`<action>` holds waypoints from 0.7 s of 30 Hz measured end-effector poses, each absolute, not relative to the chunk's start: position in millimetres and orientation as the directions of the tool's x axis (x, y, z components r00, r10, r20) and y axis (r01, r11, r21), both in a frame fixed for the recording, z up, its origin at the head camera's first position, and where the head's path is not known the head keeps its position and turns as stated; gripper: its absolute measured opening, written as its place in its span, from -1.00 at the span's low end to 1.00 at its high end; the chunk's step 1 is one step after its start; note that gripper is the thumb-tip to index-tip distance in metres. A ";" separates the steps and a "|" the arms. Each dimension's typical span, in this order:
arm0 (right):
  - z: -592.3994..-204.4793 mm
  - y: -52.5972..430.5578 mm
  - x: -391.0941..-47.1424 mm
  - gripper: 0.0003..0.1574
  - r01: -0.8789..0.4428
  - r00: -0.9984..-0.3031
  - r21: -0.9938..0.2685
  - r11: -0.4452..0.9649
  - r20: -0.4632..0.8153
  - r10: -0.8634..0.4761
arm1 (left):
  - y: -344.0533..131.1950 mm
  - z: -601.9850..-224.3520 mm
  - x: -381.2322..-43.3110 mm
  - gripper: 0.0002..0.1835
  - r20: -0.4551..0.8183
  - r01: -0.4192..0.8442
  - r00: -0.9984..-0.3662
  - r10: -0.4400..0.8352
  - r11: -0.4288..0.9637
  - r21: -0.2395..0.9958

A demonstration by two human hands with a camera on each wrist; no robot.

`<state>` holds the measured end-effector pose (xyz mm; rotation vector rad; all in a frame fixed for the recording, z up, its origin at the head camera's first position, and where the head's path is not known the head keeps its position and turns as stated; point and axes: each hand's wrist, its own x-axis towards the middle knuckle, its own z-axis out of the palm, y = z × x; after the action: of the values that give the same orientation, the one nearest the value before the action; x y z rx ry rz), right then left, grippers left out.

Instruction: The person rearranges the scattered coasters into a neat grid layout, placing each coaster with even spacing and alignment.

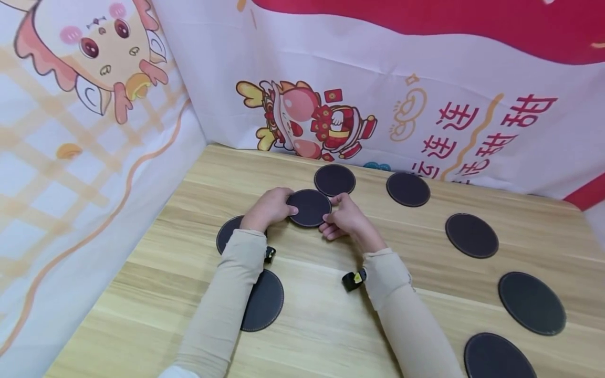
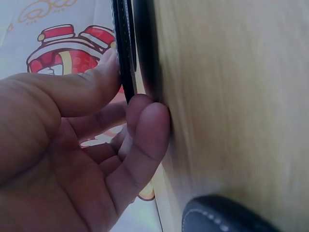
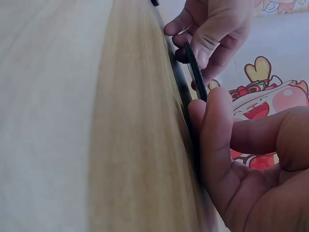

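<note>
Disc [image 1: 309, 208] (dark, stitch-edged) is pinched by left hand [image 1: 273, 208] and right hand [image 1: 347, 216].

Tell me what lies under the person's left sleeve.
A farther dark disc and a nearer dark disc jut out from beneath the left sleeve, on the wooden table. Their covered parts, and anything else beneath, cannot be seen.

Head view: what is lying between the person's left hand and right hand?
Between the left hand and the right hand is a dark round disc, held by both; the head view shows it.
</note>
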<state>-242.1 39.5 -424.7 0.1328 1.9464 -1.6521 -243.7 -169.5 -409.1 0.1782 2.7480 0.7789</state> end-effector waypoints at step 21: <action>-423.6 57.0 -252.0 -0.40 0.437 -0.818 -0.850 0.293 -0.511 -0.264 | -148.7 -406.8 -244.1 -0.42 -0.242 0.011 -0.961 0.133 0.894 0.448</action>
<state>-252.0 57.0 -423.6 0.1540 1.9889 -1.5736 -244.1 -148.7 -406.8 0.1078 2.7938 0.6590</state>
